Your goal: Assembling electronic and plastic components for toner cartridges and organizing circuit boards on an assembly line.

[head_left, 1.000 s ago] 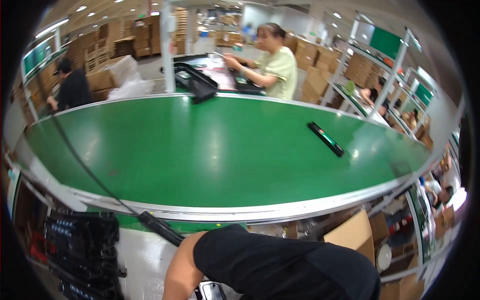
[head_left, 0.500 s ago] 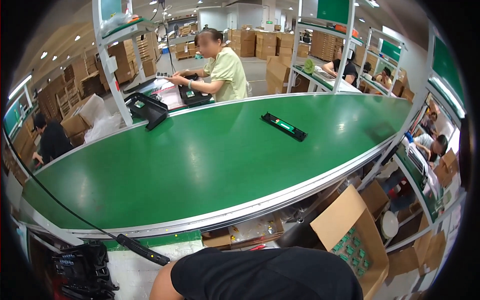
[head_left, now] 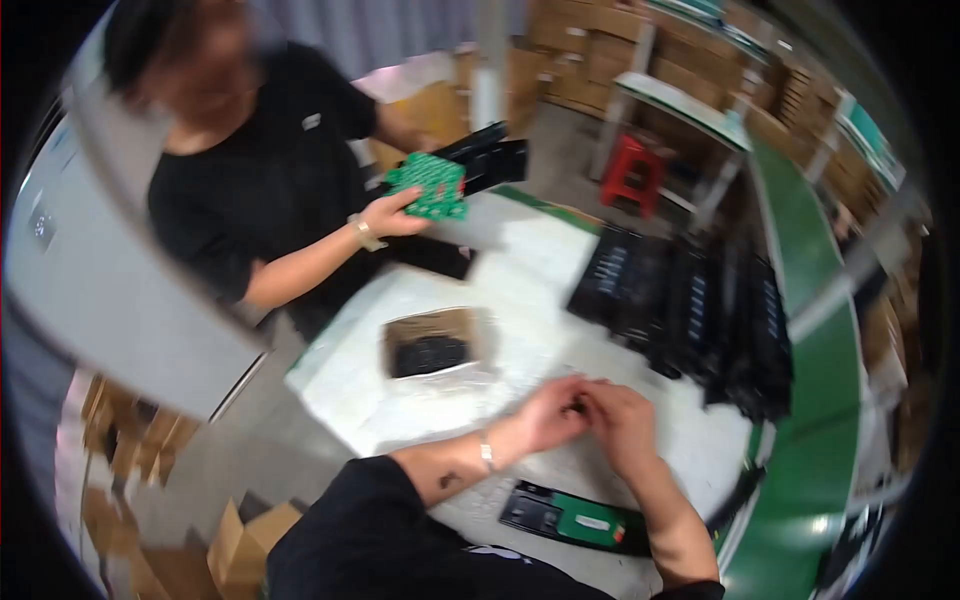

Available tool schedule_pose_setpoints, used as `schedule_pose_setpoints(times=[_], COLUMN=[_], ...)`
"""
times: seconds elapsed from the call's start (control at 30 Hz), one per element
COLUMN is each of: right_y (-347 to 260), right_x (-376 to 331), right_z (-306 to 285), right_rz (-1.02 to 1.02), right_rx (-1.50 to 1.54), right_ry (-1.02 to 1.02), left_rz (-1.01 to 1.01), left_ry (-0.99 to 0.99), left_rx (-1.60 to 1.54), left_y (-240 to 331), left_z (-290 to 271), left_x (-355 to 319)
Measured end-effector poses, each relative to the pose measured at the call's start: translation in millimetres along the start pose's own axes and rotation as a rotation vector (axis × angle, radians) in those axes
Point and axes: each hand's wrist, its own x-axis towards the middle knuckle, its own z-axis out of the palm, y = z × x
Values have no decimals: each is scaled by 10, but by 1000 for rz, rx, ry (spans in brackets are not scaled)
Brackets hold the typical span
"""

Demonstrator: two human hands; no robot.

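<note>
My left hand (head_left: 550, 413) and my right hand (head_left: 622, 420) meet over the white-covered table, fingertips pinched together. Between them is a small dark piece, too blurred to name. Below the hands, partly behind my right forearm, a long black housing (head_left: 531, 508) with a green circuit board (head_left: 588, 522) in it lies flat. Beyond my left hand, an open cardboard box (head_left: 430, 325) contains small black parts (head_left: 430, 353). Several long black housings (head_left: 690, 310) lie side by side to the right of my hands.
Across the table, a person in black (head_left: 290, 150) holds green circuit boards (head_left: 432, 187) and black parts (head_left: 490, 160). A green conveyor belt (head_left: 815, 440) runs along the right. A red stool (head_left: 632, 175) stands farther off; cardboard boxes (head_left: 250, 540) sit at the lower left.
The view has swung from the green conveyor to the white table. Both my hands, out of sight before, now show together with a small dark piece between them.
</note>
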Motion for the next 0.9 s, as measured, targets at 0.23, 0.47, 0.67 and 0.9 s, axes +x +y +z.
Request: schedule_pose_setpoints(times=[0.23,0.47,0.67,0.9], right_y=[757,-201,321,555], right_x=[-204,432,420,272], right_z=[-1213,-1085,225,545], right_rz=[427,551,209,61], right_rx=[799,489,309,35], right_ry=[182,80,-408,-246], left_rz=[-61,-208,-387,-416], left_ry=[5,-162,-121,-282], left_rx=[-139,95,200,91], left_y=[-307,-425,-416,-568], left_z=[-236,116,303,270], left_x=[-172,-380,-637,-632])
